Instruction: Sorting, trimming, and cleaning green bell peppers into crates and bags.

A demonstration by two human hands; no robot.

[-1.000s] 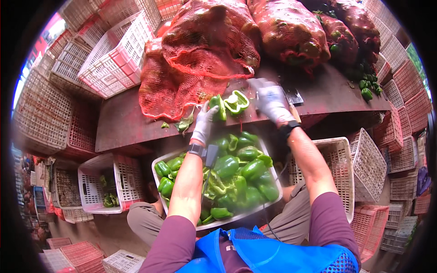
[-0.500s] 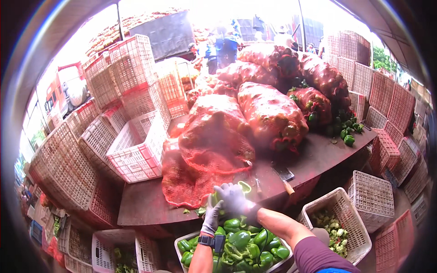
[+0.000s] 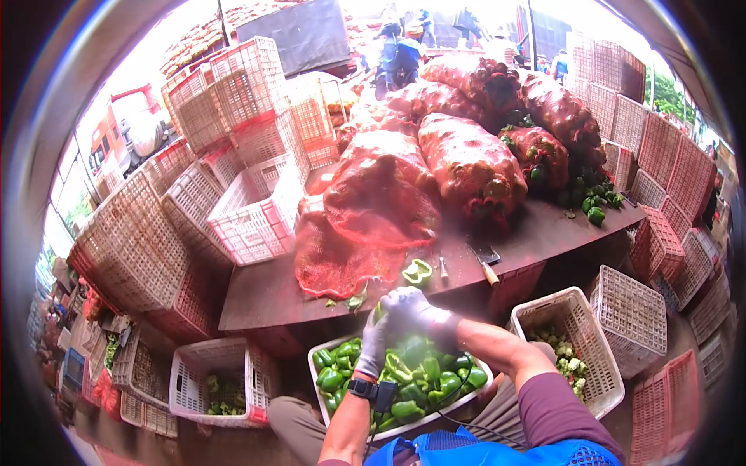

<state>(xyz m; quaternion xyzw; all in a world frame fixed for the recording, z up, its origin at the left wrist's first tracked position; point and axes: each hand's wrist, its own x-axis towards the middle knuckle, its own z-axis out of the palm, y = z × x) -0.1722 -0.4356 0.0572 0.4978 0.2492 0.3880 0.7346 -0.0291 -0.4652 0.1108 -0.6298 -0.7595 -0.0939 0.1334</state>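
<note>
My two gloved hands meet above a white crate [image 3: 318,380] of green bell peppers, near the table's front edge. A green pepper [image 3: 379,312] shows between the fingers of my left hand [image 3: 374,347], which is closed round it. My right hand [image 3: 421,317] presses against it with curled fingers; what lies inside that grip is hidden. Just beyond the hands, a cut green pepper half [image 3: 417,272] rests on the table. Beside it lie a small knife [image 3: 443,269] and a cleaver [image 3: 487,266] with a wooden handle.
Red mesh sacks [image 3: 471,172] fill much of the table [image 3: 268,299]. Crates are stacked at left [image 3: 132,241] and right. A crate of pale green trimmings [image 3: 598,365] stands at my right, another crate [image 3: 210,388] at my left. People [image 3: 400,58] are in the background.
The whole view has shifted upward, bringing my legs and blue vest into sight. My hands have drawn closer together, nearer to me and away from the table edge.
</note>
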